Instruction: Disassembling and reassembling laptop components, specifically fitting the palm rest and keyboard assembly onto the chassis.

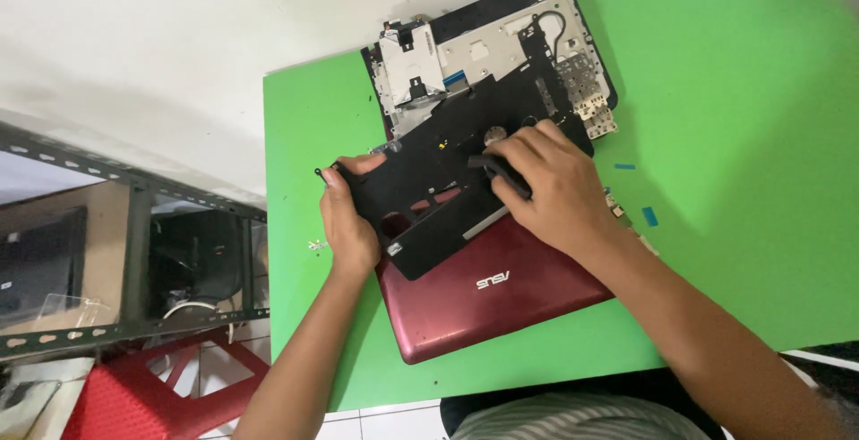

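Green bench (734,136) by white wall | black palmrest panel (447,167) tilted over red laptop (488,292) | left hand (347,216) fingers pinching panel's left edge | right hand (546,185) fingers curled, pressing panel | advice: lift evenly, mind cables

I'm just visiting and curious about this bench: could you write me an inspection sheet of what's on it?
Surface: green table top, against a white wall.
Job's things: black laptop palmrest panel lifted over an opened laptop base; dark red laptop lid beneath.
Clutter: small screws; blue tape bits.
Hands: left hand grips the panel's left edge; right hand presses on the panel, fingers on a black strip.
Cables: black wire looped inside the base.
Surroundings: metal shelf rack; red plastic stool.
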